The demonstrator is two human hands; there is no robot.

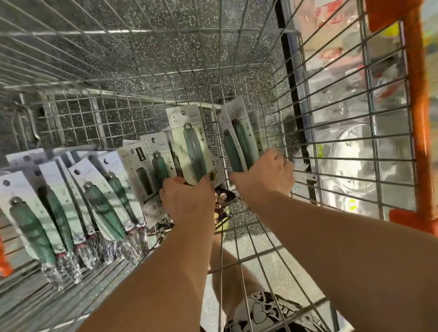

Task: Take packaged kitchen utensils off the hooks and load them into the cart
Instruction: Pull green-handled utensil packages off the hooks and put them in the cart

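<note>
There is one view only, from a camera worn on the person's head, so no second view shares the scene. It faces forward and steeply down into a wire cart [344, 129], whose mesh fills most of the frame, with the speckled floor [170, 35] showing through at the top. The lens is wide: the cart's wires bow outward toward the edges, and the far right is blurred. It sits close, with both forearms running in from the bottom edge to the left hand [187, 196] and right hand [264, 174] at mid-frame.
</note>
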